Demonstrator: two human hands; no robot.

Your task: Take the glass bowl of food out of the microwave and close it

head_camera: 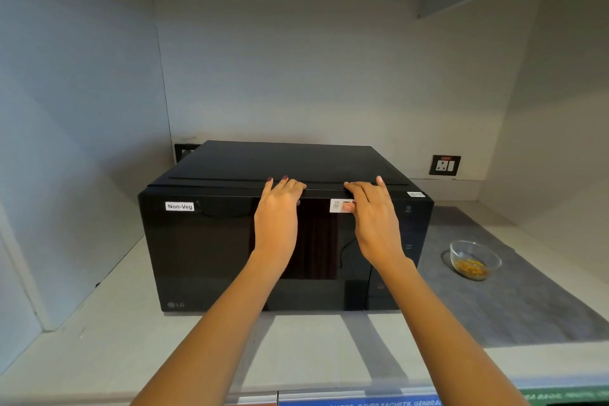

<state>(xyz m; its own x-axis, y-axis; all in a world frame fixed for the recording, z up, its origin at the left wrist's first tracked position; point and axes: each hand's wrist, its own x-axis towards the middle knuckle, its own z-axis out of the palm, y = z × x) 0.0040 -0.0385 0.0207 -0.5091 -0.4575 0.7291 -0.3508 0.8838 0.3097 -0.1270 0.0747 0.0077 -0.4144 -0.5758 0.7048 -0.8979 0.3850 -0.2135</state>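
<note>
The bowl (pixel 475 259) already stands out on the grey mat (pixel 527 300) on the tabletop (pixel 99 339), well to the right of the microwave (pixel 283 241), with yellow food in its bottom; so the step in hand looks to be the closing. The door (pixel 204 250) appears flush with the black front; both hands lie on its top edge. The left hand (pixel 278 211) is flat, fingers together and hooked over the edge; the right hand (pixel 370 211) likewise, fingers over the top, thumb on a small white sticker (pixel 336 206); neither holds anything loose. A "Non-Veg" label (pixel 179 206) sits at the door's upper left. I judge the task nearly finished; the next move calls for a last firm press to be sure the latch catches, then lifting both hands clear without nudging the microwave backwards.
</note>
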